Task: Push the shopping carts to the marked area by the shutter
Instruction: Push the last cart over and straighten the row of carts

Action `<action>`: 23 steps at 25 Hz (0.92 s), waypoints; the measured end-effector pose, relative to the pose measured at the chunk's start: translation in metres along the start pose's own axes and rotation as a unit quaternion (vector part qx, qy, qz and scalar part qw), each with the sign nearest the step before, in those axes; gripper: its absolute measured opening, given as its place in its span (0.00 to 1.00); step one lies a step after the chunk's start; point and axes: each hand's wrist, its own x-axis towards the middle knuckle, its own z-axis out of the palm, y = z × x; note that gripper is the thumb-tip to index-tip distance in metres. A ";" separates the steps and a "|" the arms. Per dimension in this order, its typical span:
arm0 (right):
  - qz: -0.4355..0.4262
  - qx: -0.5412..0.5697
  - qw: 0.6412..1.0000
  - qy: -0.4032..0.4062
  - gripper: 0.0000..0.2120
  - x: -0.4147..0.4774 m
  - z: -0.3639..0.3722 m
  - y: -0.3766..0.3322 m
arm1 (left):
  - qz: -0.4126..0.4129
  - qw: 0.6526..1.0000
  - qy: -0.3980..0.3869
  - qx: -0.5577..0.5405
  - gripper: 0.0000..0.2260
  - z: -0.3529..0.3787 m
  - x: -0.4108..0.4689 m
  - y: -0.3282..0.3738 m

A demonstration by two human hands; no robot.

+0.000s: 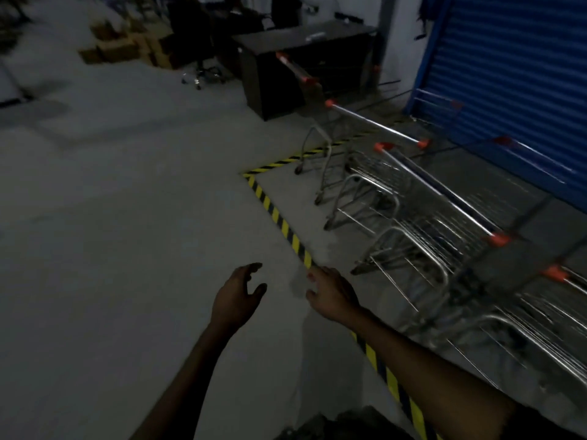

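Observation:
Several metal shopping carts (413,198) with orange-capped handles stand in a row on the right, inside the floor area bordered by yellow-and-black tape (279,220). Behind them is the blue shutter (514,74). My left hand (236,296) and my right hand (330,295) hang in front of me over the grey floor, just outside the tape line. Both have loosely spread fingers and hold nothing. Neither touches a cart; the nearest cart frame is to the right of my right hand.
A dark desk (286,68) stands at the back beside the carts, with an office chair (200,49) to its left. Cardboard boxes (124,46) lie on the floor at the far left back. Bare grey floor (111,217) spreads to the left.

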 end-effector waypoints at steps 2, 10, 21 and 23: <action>-0.052 0.010 0.998 -0.031 0.14 0.026 0.015 -0.032 | -0.043 0.998 0.033 -0.008 0.22 -0.023 -0.009 -0.027; -0.207 0.038 0.969 -0.130 0.16 0.138 0.072 -0.155 | -0.174 0.970 0.168 0.023 0.23 -0.115 -0.026 -0.107; -0.468 0.082 0.878 -0.064 0.17 0.177 0.142 -0.354 | -0.337 0.824 0.425 0.161 0.23 -0.217 -0.102 -0.165; -0.507 0.099 0.853 -0.068 0.19 0.167 0.161 -0.396 | -0.358 0.792 0.461 0.177 0.22 -0.237 -0.125 -0.178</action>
